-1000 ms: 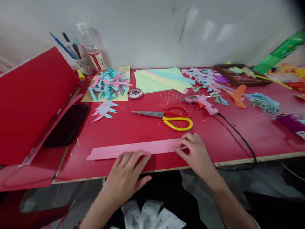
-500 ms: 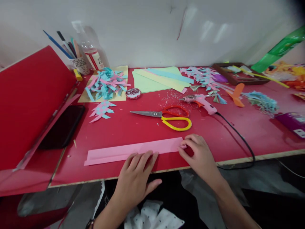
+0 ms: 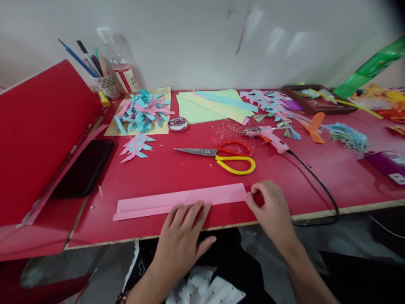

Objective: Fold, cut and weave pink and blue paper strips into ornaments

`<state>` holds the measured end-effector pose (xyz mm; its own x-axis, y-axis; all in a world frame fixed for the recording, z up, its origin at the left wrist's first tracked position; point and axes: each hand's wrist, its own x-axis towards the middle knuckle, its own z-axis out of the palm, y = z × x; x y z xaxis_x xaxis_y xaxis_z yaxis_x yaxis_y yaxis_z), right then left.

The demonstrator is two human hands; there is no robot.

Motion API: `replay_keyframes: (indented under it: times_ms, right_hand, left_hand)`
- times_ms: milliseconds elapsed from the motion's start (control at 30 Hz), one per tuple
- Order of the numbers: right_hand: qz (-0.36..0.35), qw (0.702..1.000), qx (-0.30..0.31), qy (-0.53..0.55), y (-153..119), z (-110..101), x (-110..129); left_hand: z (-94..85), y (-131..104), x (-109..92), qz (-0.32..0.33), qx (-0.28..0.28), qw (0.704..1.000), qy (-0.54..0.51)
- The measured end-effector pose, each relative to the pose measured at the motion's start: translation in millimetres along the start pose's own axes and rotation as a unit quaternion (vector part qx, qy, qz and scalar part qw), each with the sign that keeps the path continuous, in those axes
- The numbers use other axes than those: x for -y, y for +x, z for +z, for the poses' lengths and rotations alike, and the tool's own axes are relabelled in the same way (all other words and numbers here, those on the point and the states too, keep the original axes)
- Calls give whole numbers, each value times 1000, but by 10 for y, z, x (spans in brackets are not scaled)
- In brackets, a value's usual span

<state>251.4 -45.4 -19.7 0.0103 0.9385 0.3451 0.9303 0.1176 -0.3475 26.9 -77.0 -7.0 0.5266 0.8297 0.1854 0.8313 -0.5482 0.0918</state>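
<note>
A long pink paper strip (image 3: pixel 177 197) lies near the front edge of the red table, a narrow fold running along its lower left side. My left hand (image 3: pixel 182 232) rests flat with fingers stretched out, the fingertips on the strip's lower edge and the thumb apart. At the strip's right end, my right hand (image 3: pixel 268 209) has thumb and forefinger pinched together at the lower corner; the fingers cover that bit of paper. Beyond the strip lie scissors (image 3: pixel 218 154) with one red and one yellow handle, pointing left.
A pink glue gun (image 3: pixel 267 136) with a black cord lies right of the scissors. A black phone (image 3: pixel 84 169) is at left by a red board (image 3: pixel 41 139). Behind are a woven paper piece (image 3: pixel 137 147), a heap of paper strips (image 3: pixel 142 112), green sheets (image 3: pixel 202 112) and a brown tray (image 3: pixel 335 105).
My right hand has moved slightly right, from over the strip's end to its very corner. The end that was curled up there now looks flatter. My left hand stays put.
</note>
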Motion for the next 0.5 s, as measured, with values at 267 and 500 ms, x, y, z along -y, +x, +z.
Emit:
replay_keyframes:
  times_ms: [267,500]
  right_hand:
    - [-255,965,-33,-61,-104,-15,359]
    - [-271,963,5,-5,-181,21,464]
  left_hand:
    - [21,0,10,2,-17,1000,-4]
    - [30,-18,38,9,-21,1000,-12]
